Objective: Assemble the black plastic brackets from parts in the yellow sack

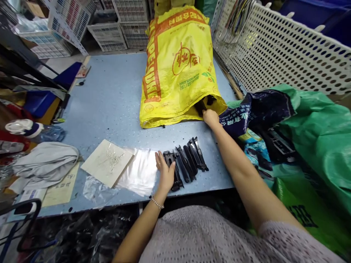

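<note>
A yellow woven sack (181, 62) lies on the blue table with its mouth toward me. My right hand (211, 118) is at that mouth, fingers curled round a dark plastic part (200, 106); its far end is hidden in the sack. Several long black plastic parts (189, 160) lie side by side in a row near the table's front edge. My left hand (165, 171) rests at the row's left end, fingers apart, with its thumb against the nearest part. Just left of it are clear plastic bags (139, 171).
A pale square board (108, 162) overlaps the clear bags. A grey cloth (48, 162) and a bottle (51, 133) are at the left. Green sacking (320, 131) and a white perforated crate (287, 47) stand on the right. White crates (108, 34) are stacked behind the table.
</note>
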The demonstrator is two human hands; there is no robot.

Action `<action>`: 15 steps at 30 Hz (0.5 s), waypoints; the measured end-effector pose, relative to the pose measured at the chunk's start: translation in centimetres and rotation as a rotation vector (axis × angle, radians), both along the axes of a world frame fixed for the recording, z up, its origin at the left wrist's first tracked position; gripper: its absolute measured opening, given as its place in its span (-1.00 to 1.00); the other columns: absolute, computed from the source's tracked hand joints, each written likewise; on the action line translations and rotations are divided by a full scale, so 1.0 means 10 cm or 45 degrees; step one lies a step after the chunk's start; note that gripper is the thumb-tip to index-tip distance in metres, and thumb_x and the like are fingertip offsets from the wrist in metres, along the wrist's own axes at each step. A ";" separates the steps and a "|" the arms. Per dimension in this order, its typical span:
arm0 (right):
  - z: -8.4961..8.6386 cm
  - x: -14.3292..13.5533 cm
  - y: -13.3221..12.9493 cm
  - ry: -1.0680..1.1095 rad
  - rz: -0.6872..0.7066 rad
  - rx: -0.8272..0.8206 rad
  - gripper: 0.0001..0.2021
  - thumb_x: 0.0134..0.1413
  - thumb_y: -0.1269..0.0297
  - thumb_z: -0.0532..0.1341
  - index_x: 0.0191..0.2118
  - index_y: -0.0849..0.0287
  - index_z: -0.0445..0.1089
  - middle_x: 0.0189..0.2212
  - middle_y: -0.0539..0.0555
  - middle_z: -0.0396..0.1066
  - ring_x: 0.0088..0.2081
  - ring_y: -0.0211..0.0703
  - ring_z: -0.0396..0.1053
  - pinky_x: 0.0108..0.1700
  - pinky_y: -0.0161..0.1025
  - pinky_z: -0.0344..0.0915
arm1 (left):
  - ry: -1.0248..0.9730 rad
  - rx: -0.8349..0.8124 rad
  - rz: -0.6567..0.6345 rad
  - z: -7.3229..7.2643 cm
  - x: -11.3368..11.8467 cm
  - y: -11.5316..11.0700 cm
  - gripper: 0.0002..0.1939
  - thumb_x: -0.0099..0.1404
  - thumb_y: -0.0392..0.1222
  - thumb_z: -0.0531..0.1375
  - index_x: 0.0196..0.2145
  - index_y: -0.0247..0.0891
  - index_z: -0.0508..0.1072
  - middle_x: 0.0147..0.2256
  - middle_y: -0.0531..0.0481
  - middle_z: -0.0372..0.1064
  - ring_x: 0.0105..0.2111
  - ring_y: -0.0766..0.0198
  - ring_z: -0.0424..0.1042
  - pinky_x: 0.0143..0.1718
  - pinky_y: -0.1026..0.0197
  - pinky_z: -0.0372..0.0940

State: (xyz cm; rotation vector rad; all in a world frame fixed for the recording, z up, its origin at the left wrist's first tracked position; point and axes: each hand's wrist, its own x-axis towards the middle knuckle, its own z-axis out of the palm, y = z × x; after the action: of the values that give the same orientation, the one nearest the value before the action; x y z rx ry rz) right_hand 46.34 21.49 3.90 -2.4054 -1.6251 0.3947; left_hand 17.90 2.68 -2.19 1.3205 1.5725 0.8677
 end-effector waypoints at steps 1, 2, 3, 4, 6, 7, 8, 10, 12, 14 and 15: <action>0.01 -0.05 -0.14 0.071 0.003 0.001 -0.55 0.38 0.20 -0.11 -0.12 0.47 0.40 -0.24 0.45 0.47 -0.21 0.04 0.49 -0.19 -0.15 0.34 | 0.042 0.042 -0.020 0.03 0.02 -0.02 -0.16 0.31 0.07 0.16 0.37 -0.16 -0.18 0.42 -0.26 -0.52 0.41 0.00 -0.55 0.36 -0.20 -0.41; 0.01 -0.12 -0.32 0.211 -0.003 0.013 -0.53 0.39 0.17 -0.14 -0.16 0.43 0.40 -0.31 0.37 0.49 -0.30 -0.05 0.49 -0.25 -0.20 0.34 | 0.056 0.093 -0.028 0.09 0.03 -0.02 -0.18 0.32 0.07 0.16 0.37 -0.14 -0.16 0.42 -0.24 -0.53 0.41 0.00 -0.55 0.36 -0.21 -0.42; 0.00 -0.22 -0.54 0.368 -0.002 0.021 -0.52 0.39 0.14 -0.16 -0.17 0.38 0.40 -0.36 0.30 0.49 -0.37 -0.13 0.46 -0.31 -0.25 0.34 | 0.035 0.152 -0.033 0.16 0.02 0.00 -0.21 0.33 0.07 0.15 0.37 -0.12 -0.12 0.42 -0.20 -0.49 0.41 0.02 -0.52 0.36 -0.18 -0.41; -0.02 -0.34 -0.77 0.563 0.029 0.039 -0.51 0.38 0.09 -0.17 -0.17 0.33 0.39 -0.41 0.21 0.48 -0.44 -0.22 0.42 -0.37 -0.31 0.33 | -0.034 0.209 -0.050 0.25 0.02 0.03 -0.25 0.33 0.07 0.15 0.35 -0.09 -0.06 0.42 -0.17 -0.42 0.41 0.04 -0.45 0.37 -0.14 -0.38; -0.07 -0.65 -1.27 1.578 0.022 0.072 -0.58 0.26 -0.05 0.03 -0.19 0.26 0.35 -0.46 0.12 0.44 -0.52 -0.25 0.34 -0.46 -0.33 0.27 | -0.348 0.245 -0.149 0.44 0.00 0.14 -0.32 0.34 0.11 0.13 0.32 -0.05 0.04 0.40 -0.13 -0.19 0.40 0.07 -0.21 0.38 -0.07 -0.23; -0.10 -0.81 -1.49 1.932 0.047 -0.028 -0.61 0.19 -0.06 0.12 -0.20 0.22 0.34 -0.50 0.05 0.41 -0.54 -0.29 0.30 -0.49 -0.36 0.24 | -0.574 0.208 -0.232 0.53 0.00 0.19 -0.33 0.33 0.16 0.12 0.30 -0.06 0.07 0.36 -0.14 -0.06 0.36 0.06 -0.06 0.35 -0.06 -0.10; -0.11 -0.96 -1.68 2.187 0.097 -0.178 -0.61 0.16 -0.08 0.14 -0.24 0.21 0.34 -0.56 -0.01 0.35 -0.58 -0.31 0.25 -0.54 -0.38 0.19 | -0.802 0.140 -0.313 0.61 0.01 0.23 -0.33 0.32 0.19 0.11 0.29 -0.07 0.09 0.31 -0.17 0.06 0.31 0.04 0.09 0.30 -0.05 0.05; -0.11 -1.17 -1.92 2.406 0.262 -0.538 -0.54 0.14 -0.15 0.12 -0.25 0.23 0.37 -0.58 -0.01 0.32 -0.58 -0.29 0.25 -0.55 -0.36 0.20 | -1.133 -0.001 -0.396 0.73 0.00 0.28 -0.34 0.30 0.17 0.14 0.26 -0.10 0.11 0.16 -0.20 0.28 0.13 0.03 0.35 0.07 0.00 0.33; -0.05 -1.24 -1.98 2.216 0.407 -0.638 -0.52 0.17 -0.16 0.10 -0.24 0.25 0.39 -0.47 0.07 0.40 -0.46 -0.21 0.36 -0.43 -0.29 0.31 | -1.232 -0.057 -0.365 0.81 -0.03 0.27 -0.40 0.27 0.05 0.22 0.19 -0.15 0.17 -0.07 -0.14 0.43 -0.14 0.11 0.51 -0.21 0.13 0.43; 0.08 -1.23 -1.89 1.780 0.488 -0.374 -0.55 0.24 -0.12 0.07 -0.21 0.22 0.40 -0.29 0.13 0.43 -0.26 -0.14 0.40 -0.23 -0.21 0.35 | -1.231 -0.059 -0.319 0.85 -0.11 0.21 -0.44 0.24 -0.03 0.25 0.13 -0.18 0.20 -0.26 -0.02 0.42 -0.39 0.26 0.50 -0.40 0.24 0.38; 0.16 -1.21 -1.82 1.552 0.523 -0.187 -0.58 0.28 -0.09 0.04 -0.20 0.19 0.39 -0.23 0.12 0.42 -0.20 -0.14 0.38 -0.17 -0.20 0.32 | -1.239 -0.064 -0.324 0.85 -0.15 0.17 -0.44 0.23 -0.03 0.25 0.13 -0.18 0.19 -0.30 0.02 0.39 -0.47 0.31 0.46 -0.46 0.26 0.36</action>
State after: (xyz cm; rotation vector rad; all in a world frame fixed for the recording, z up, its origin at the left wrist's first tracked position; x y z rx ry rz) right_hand 34.27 3.31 5.54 -1.2559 -1.3883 1.6548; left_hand 16.44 4.42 6.32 0.8115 0.6434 1.0655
